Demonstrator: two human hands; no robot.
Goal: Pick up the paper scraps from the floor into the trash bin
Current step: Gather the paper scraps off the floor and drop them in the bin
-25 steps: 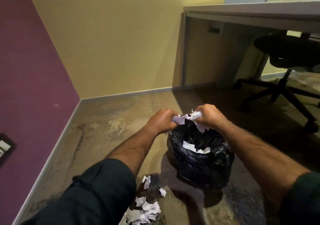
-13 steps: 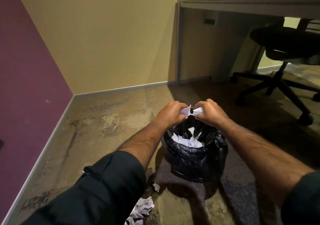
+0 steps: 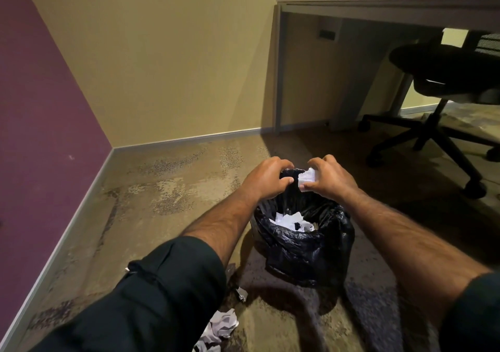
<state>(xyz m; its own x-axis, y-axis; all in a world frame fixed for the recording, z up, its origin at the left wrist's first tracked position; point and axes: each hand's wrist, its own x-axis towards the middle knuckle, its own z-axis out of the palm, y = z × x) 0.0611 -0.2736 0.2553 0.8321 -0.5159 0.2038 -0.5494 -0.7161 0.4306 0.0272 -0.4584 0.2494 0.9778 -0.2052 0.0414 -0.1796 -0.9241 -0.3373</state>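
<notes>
Two hands hover above the far rim of the trash bin [image 3: 305, 243], lined with a black bag. The right hand [image 3: 328, 179] pinches a white paper scrap [image 3: 306, 179] in curled fingers; the left hand [image 3: 263, 178] is half curled, seemingly empty. More scraps [image 3: 290, 220] lie inside the bin, others [image 3: 220, 327] on the floor [image 3: 162, 189] just nearer than it.

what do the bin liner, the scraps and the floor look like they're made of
Bin liner: thin black plastic film by the look, glossy, with sharp crinkles catching the light.
Scraps on the floor and the piece in the right hand: white paper, matte, crumpled with torn edges.
Floor: probably low-pile carpet, matte and speckled tan, though the blur leaves it open.
</notes>
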